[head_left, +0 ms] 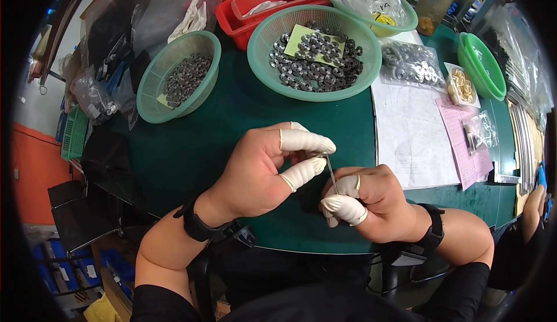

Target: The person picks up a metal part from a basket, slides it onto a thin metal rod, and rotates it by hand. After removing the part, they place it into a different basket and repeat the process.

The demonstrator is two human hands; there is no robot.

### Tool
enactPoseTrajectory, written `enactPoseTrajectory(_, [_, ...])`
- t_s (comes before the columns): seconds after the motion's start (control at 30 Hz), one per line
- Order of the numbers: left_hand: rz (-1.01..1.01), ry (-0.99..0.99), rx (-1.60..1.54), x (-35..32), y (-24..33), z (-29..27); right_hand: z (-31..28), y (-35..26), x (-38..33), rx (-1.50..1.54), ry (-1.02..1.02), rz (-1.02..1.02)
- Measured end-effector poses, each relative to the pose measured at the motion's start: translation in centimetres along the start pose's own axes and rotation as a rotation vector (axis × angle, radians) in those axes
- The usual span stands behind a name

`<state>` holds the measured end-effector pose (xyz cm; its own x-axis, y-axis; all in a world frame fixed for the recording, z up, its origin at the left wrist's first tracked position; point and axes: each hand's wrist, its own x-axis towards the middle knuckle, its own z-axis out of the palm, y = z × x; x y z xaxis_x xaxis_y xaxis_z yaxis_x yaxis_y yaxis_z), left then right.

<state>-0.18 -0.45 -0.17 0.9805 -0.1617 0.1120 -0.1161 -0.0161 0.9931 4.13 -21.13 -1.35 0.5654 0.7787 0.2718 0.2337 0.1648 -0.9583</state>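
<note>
White finger cots cover the thumb and fingertips of both my hands. My left hand [252, 168] is closed in a pinch between thumb and forefinger, at the upper end of a thin metal rod [332, 174]. A small glint of metal shows there, but the fingertips mostly hide what they hold. Lower and to the right, my right hand [377, 197] grips the rod's other end between thumb and fingers, so it slants upward to the left. Beyond them, a large light-green basket [258, 69] holds many small round metal parts [316, 75] with a yellow paper among them.
Another green basket [148, 104] with smaller metal parts stands at the left. Red bins [232, 20] are behind. Right are bagged parts [412, 64], a tray of gold rings [462, 87], a white sheet [409, 142] and a pink form [461, 139]. Another person's arm [531, 212] shows far right.
</note>
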Motion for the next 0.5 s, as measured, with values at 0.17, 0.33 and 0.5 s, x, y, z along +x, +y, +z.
enactPoseTrajectory(0.17, [0.009,0.017,-0.054,-0.12,-0.17,-0.21,-0.57,-0.57,-0.02,-0.016,-0.086,0.069])
enactPoseTrajectory(0.33, [0.069,0.011,0.086,-0.17,-0.17,-0.15,-0.62,-0.63,0.04,-0.028,-0.111,0.055])
enactPoseTrajectory(0.5, [-0.020,0.058,0.065,-0.07,0.05,-0.14,-0.15,-0.35,0.14,-0.069,-0.120,-0.068])
